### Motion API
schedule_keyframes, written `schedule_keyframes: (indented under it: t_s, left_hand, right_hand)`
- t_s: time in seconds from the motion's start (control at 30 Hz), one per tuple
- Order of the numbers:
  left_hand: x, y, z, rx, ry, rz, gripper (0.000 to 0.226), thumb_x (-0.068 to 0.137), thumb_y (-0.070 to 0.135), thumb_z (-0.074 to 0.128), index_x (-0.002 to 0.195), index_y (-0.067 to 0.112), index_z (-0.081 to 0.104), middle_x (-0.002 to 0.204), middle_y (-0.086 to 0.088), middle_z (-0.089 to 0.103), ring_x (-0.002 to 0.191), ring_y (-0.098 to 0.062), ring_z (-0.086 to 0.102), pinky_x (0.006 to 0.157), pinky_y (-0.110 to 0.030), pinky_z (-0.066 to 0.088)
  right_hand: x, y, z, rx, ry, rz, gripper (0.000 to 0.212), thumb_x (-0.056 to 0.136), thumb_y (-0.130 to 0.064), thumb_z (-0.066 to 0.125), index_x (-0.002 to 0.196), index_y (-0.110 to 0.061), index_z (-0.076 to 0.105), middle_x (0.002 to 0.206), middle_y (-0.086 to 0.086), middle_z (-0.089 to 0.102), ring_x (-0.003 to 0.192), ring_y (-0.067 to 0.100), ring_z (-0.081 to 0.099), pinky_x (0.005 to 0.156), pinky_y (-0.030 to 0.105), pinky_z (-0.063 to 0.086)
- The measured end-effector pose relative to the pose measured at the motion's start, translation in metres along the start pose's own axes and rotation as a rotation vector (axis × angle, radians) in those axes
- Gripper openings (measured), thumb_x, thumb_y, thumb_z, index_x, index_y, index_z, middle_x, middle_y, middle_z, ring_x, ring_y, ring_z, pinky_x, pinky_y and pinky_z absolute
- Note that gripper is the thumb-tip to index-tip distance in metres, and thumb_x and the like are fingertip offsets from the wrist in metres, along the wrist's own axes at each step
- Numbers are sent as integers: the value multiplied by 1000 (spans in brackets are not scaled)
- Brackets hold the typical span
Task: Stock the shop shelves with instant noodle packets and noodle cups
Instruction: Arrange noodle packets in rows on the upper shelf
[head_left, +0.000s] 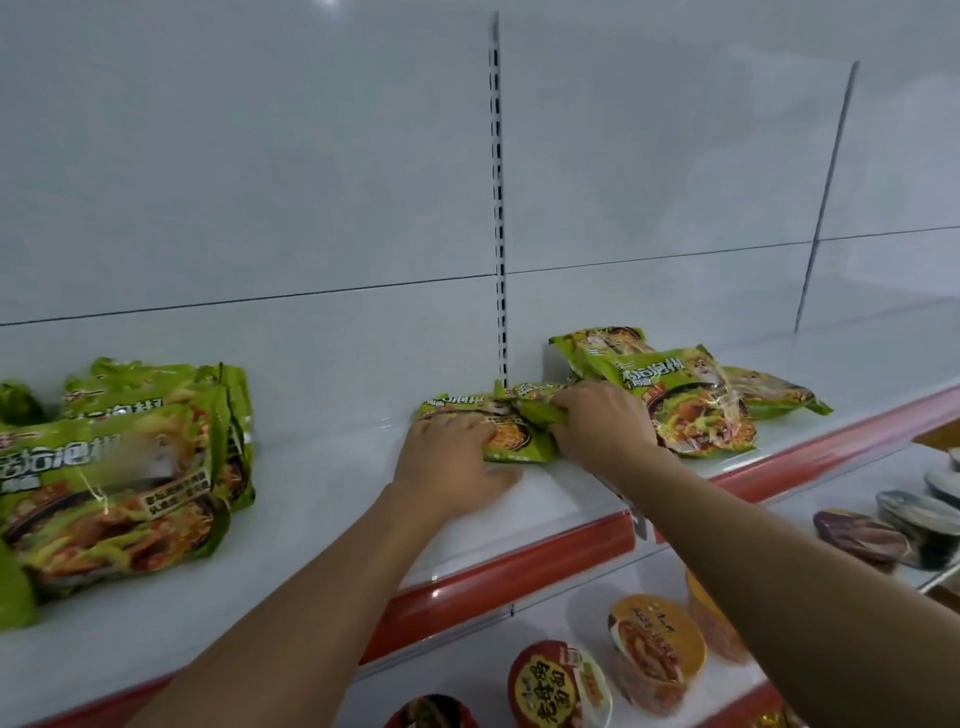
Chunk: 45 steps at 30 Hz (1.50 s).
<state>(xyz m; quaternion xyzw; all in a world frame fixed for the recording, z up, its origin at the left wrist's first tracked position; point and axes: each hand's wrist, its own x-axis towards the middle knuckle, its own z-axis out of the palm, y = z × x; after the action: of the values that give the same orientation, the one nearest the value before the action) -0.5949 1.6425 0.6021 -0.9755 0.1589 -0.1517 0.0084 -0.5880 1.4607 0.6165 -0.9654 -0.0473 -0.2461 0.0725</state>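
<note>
Pressing green plastic instant noodle packet (514, 441) with straight-fingered left hand (452, 460); pinching its right edge with curled right hand (597, 423), on white shelf (311, 493).

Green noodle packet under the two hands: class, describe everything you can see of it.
The green noodle packet is a glossy plastic pouch, bright green with white lettering and a noodle-bowl picture. It lies flat on the white shelf, near the foot of the slotted upright. The left hand rests on its left end; the right hand pinches its crumpled right end.
</note>
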Motion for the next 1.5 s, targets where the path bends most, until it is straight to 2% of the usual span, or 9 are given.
schedule_keyframes:
  t_s: [0.13, 0.3, 0.5, 0.7, 0.87, 1.07, 1.2, 1.4, 1.5]
  left_hand:
    - [-6, -4, -19, -22, 183, -96, 62, 88, 76, 34, 108, 31, 70, 102, 2, 63, 105, -23, 57, 87, -38, 37]
    - [-7, -31, -19, -238, -168, -346, 98, 77, 87, 35, 152, 23, 30, 157, -9, 30, 142, -30, 29, 112, -44, 29]
    - [-11, -40, -28, -263, -304, -417, 114, 68, 94, 38, 155, 24, 18, 156, -8, 35, 138, -31, 40, 107, -42, 38]
    - [-22, -39, -30, -237, -164, -422, 107, 70, 89, 48, 149, 18, 34, 150, -6, 43, 133, -28, 43, 102, -40, 40]
    - [-30, -38, -33, -165, 57, -365, 101, 68, 85, 55, 144, 22, 36, 141, -3, 47, 130, -25, 41, 98, -43, 42]
    - [-43, -48, -38, -71, 345, -240, 96, 69, 79, 61, 145, 26, 34, 137, 3, 45, 125, -20, 39, 99, -37, 35]
    - [-50, -52, -39, -65, 362, -204, 93, 69, 81, 58, 141, 26, 38, 133, 6, 43, 122, -16, 38, 100, -34, 34]
    - [-57, -51, -39, -144, 351, -160, 83, 70, 77, 64, 131, 25, 43, 129, 8, 48, 119, -14, 43, 100, -33, 35]
    - [-60, -49, -42, -159, 365, -155, 82, 69, 76, 65, 130, 25, 44, 125, 9, 52, 112, -14, 47, 95, -31, 35]
  right_hand:
    - [-2, -2, 6, 84, 107, -11, 19, 92, -36, 54, 92, -25, 69, 89, -2, 65, 91, 22, 58, 66, 30, 36]
    - [-5, -20, 5, 241, 169, -133, 38, 90, -57, 56, 91, -24, 74, 83, -3, 67, 81, 18, 58, 63, 29, 43]
    - [-3, -23, 6, 485, -42, -234, 40, 97, -46, 50, 117, -18, 71, 120, -1, 68, 112, 17, 59, 101, 37, 42]
    - [-6, -17, 13, 664, -240, -2, 40, 100, -17, 38, 135, -20, 57, 146, 0, 48, 134, 18, 42, 110, 30, 31]
    - [0, -23, 15, 719, -146, 91, 33, 98, -42, 50, 108, -19, 72, 101, 0, 69, 93, 16, 60, 70, 27, 43]
    - [2, -29, 16, 566, -203, 58, 45, 87, -44, 67, 125, -20, 63, 111, 5, 68, 100, 21, 61, 84, 31, 49]
    - [3, -31, 12, 190, -201, 48, 55, 87, -67, 50, 129, -32, 58, 130, 7, 56, 126, 30, 44, 101, 41, 38]
    - [10, -33, 16, 321, -264, 123, 71, 84, -64, 58, 139, -22, 44, 146, 14, 39, 137, 35, 32, 109, 48, 33]
    - [12, -34, 18, 399, -362, 160, 83, 81, -69, 57, 144, -19, 38, 142, 16, 46, 124, 36, 50, 100, 45, 46]
